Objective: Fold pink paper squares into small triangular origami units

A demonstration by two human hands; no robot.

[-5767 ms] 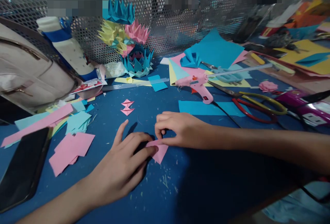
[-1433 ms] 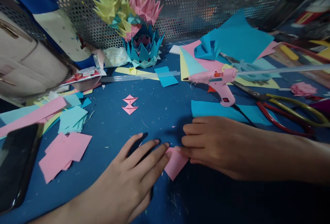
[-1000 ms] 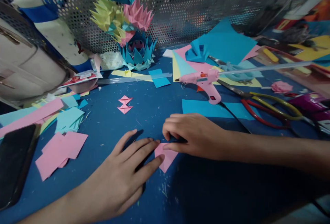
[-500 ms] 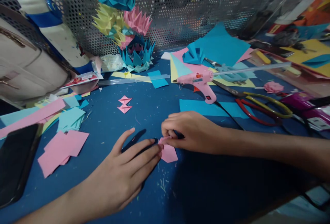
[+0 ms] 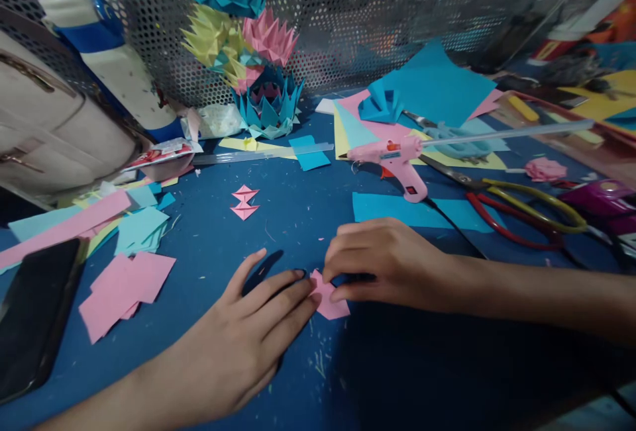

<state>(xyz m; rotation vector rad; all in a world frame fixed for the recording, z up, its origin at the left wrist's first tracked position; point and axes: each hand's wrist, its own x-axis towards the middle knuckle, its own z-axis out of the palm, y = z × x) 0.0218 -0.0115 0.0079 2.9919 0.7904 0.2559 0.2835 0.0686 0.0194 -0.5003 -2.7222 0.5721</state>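
A small folded piece of pink paper lies on the blue tabletop between my hands. My left hand rests with its fingers stretched out, their tips pressing the paper's left edge. Curled over the upper right side of the paper is my right hand, its thumb and forefinger on it. Two folded pink paper points sit farther up the table. A stack of pink paper squares lies left of my left hand.
Behind my right hand are a pink glue gun, a blue paper strip and scissors. A phone lies at left, near a bag and bottle. Folded paper flowers stand against the perforated metal panel.
My right fingers have loosened from a tight pinch at the paper's upper edge and spread slightly over its right side. My left hand keeps its place on the paper. The view has shifted slightly.
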